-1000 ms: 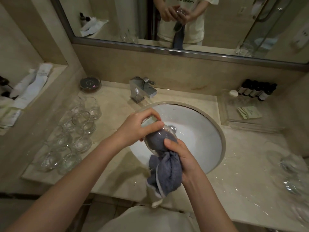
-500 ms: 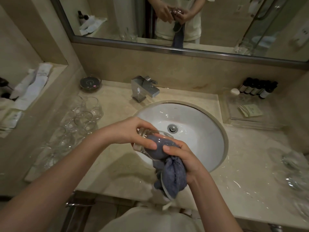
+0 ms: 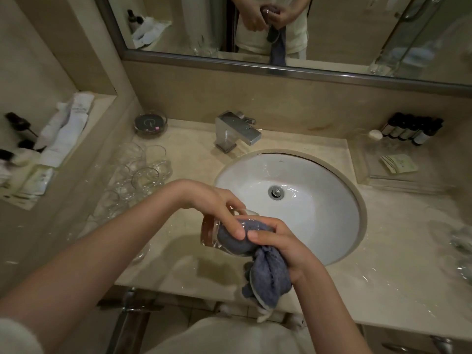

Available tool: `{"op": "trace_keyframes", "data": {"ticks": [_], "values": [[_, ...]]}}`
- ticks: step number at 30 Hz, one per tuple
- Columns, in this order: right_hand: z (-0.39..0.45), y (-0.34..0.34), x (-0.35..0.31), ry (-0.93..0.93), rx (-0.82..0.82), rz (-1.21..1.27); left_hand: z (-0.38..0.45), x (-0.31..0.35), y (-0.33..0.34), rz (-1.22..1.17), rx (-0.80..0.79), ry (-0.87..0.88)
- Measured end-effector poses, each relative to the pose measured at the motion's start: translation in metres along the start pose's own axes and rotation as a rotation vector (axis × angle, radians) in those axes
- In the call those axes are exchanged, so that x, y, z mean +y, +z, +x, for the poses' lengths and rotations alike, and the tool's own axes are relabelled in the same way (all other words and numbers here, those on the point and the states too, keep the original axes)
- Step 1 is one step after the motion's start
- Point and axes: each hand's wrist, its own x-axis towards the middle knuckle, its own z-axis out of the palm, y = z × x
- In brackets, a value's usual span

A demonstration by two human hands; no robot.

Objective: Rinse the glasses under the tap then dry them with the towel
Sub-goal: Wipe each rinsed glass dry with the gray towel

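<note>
Clear glasses (image 3: 143,172) stood clustered on the counter (image 3: 184,149) at the left. The left hand (image 3: 217,203) gripped a glass (image 3: 214,235) held on its side over the sink's (image 3: 332,208) near-left rim. The right hand (image 3: 283,245) clutched the grey towel (image 3: 268,274), stuffed into that glass. More glasses (image 3: 462,241), blurred, lay at the far right.

A beige marble counter (image 3: 383,264) is set with a round white basin (image 3: 319,226) — a chrome tap (image 3: 236,131) is mounted behind it. A framed mirror (image 3: 332,26) is hung above, and a recessed shelf (image 3: 97,108) is cut into the left wall — dim, warm light is cast throughout.
</note>
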Motion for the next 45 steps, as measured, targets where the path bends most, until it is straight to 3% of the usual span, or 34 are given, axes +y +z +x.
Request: {"op": "trace_keyframes", "data": {"ticks": [5,9,17,23,29,38,45], "values": [[0.01,-0.005,0.012,-0.02,0.127,0.297,-0.006,-0.021,-0.008,-0.046,0.125,0.064],[0.006,-0.009,0.011,0.001,0.16,0.589,-0.012,-0.056,-0.016,-0.208,0.373,0.086],[0.017,-0.012,0.02,-0.072,0.399,0.559,-0.002,-0.1,-0.024,-0.452,0.821,0.123],[0.019,-0.018,0.022,-0.166,0.365,0.568,0.011,-0.118,-0.039,-0.313,0.994,0.088],[0.019,-0.023,0.027,-0.158,0.396,0.55,0.021,-0.136,-0.06,-0.006,1.051,-0.068],[0.021,-0.022,0.029,-0.131,0.452,0.569,0.035,-0.157,-0.088,-0.059,0.965,-0.124],[0.023,-0.023,0.033,-0.112,0.476,0.574,0.037,-0.163,-0.097,-0.003,0.985,-0.186]]}}
